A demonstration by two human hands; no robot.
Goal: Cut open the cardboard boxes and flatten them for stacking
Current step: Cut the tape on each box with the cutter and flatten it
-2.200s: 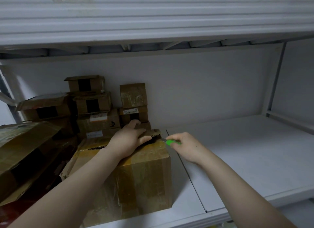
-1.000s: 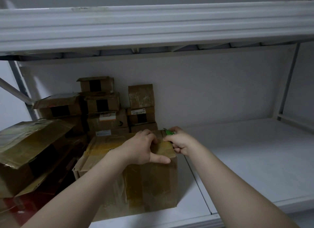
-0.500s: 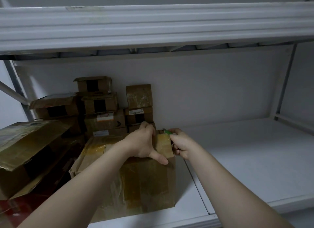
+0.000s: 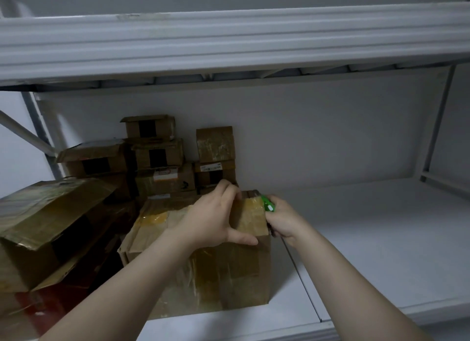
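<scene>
White shelving fills your view: an upper shelf (image 4: 229,40) runs across the top, and below it the lower shelf (image 4: 381,251) carries everything, with a pale back wall (image 4: 318,137) behind.

The taped cardboard box (image 4: 229,277) you are working on stands upright in the left half of that shelf, close to its front edge, with its right side just beside the seam between the two shelf panels. Brown tape and wrinkled clear film cover its front face and top.

Your left hand (image 4: 211,223) rests on the top of the box. Its fingers lie close together across the top and reach toward the far edge, while the thumb is stretched well apart from them along the top front edge.

Your right hand (image 4: 282,218) is at the top right edge of the box, fingers curled tightly round the green cutter (image 4: 268,205). Only the green end shows above your knuckles, touching the box's upper right edge; you cannot see the blade.

Behind the box, in the back left corner of the shelf, a stack of small boxes (image 4: 162,160) stands against the wall, several with dark openings facing you. At the left edge, a large opened box (image 4: 45,226) leans with its flaps loose, just beside the one under your hand.
</scene>
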